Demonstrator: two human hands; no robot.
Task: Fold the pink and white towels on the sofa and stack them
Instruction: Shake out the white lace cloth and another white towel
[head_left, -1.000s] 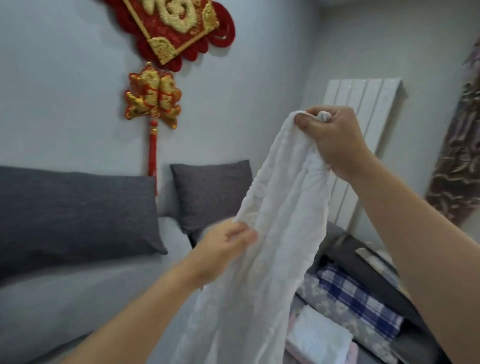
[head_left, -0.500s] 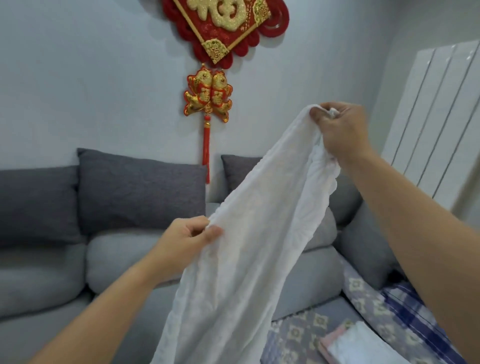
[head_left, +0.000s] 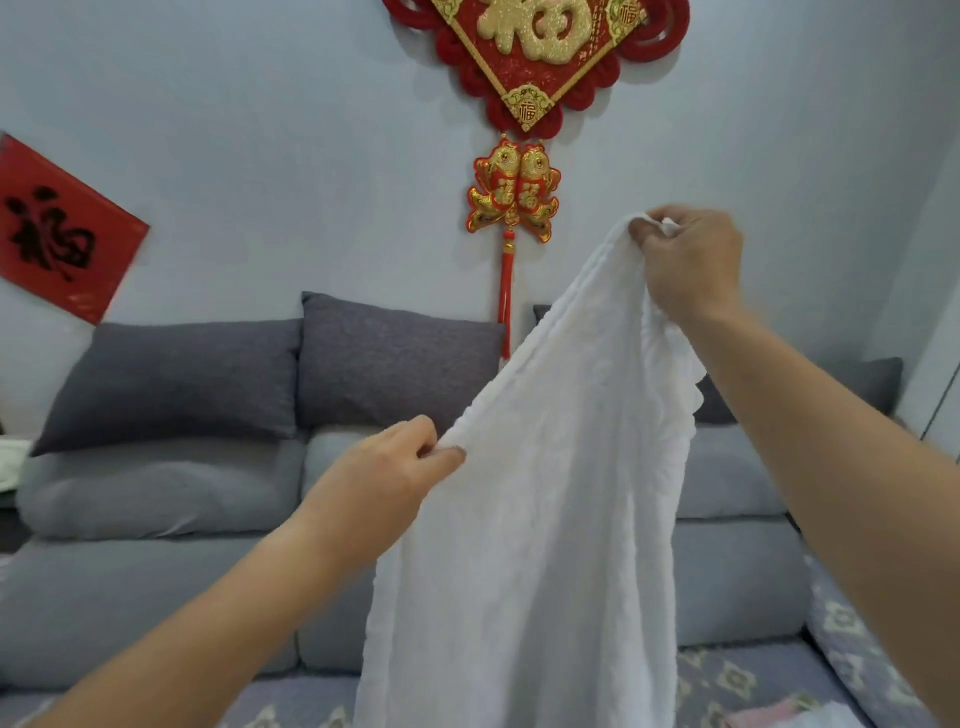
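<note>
On the left, the long edge of the white towel (head_left: 545, 519) is pinched between thumb and fingers of the left hand (head_left: 382, 473), held low in front of the grey sofa (head_left: 156, 597). From that pinch the edge is seen to run up and to the right, taut, to a top corner clamped in the curled fingers of the right hand (head_left: 691, 260), raised well above the left. The towel is thus held in the air, its long axis hanging downward below both grips, out of frame. To level the top edge, the left hand is judged the one to be slid along toward the far corner.
</note>
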